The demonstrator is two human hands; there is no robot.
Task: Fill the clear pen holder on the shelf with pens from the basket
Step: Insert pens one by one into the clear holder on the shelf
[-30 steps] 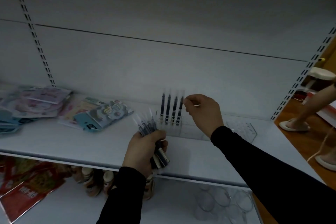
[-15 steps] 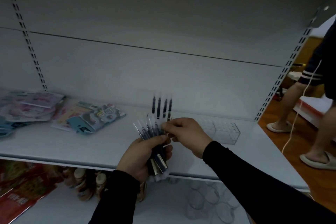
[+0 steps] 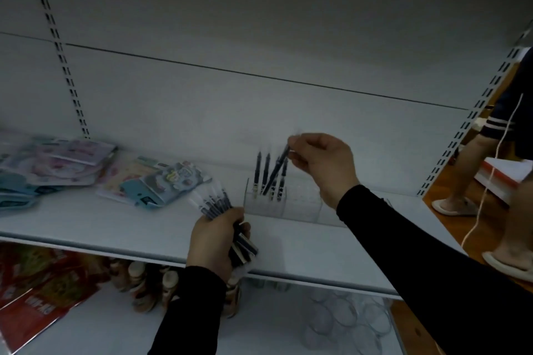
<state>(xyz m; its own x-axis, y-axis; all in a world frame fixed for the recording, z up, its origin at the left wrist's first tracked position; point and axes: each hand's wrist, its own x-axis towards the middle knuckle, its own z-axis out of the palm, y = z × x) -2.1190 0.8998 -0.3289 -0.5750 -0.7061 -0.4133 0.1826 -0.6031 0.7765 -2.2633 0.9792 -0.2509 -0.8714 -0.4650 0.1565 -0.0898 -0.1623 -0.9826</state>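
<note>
A clear pen holder (image 3: 288, 204) stands on the white shelf (image 3: 115, 225), with several dark pens (image 3: 262, 170) upright in its left end. My right hand (image 3: 323, 164) pinches one dark pen (image 3: 277, 170) near its top; the pen slants down-left, its lower tip at the holder's left slots. My left hand (image 3: 216, 242) is at the shelf's front edge, left of the holder, and grips a bundle of pens (image 3: 213, 202) with clear caps fanned up and left. The basket is out of view.
Packaged stationery (image 3: 161, 181) and more packets (image 3: 54, 164) lie on the shelf to the left. The lower shelf holds red packs (image 3: 37, 291), small bottles (image 3: 144, 282) and clear cups (image 3: 346, 320). A person's legs (image 3: 476, 170) stand at right on the wooden floor.
My right hand took one pen from the bundle in my left hand and carried it up and right to the holder. The view shifted slightly.
</note>
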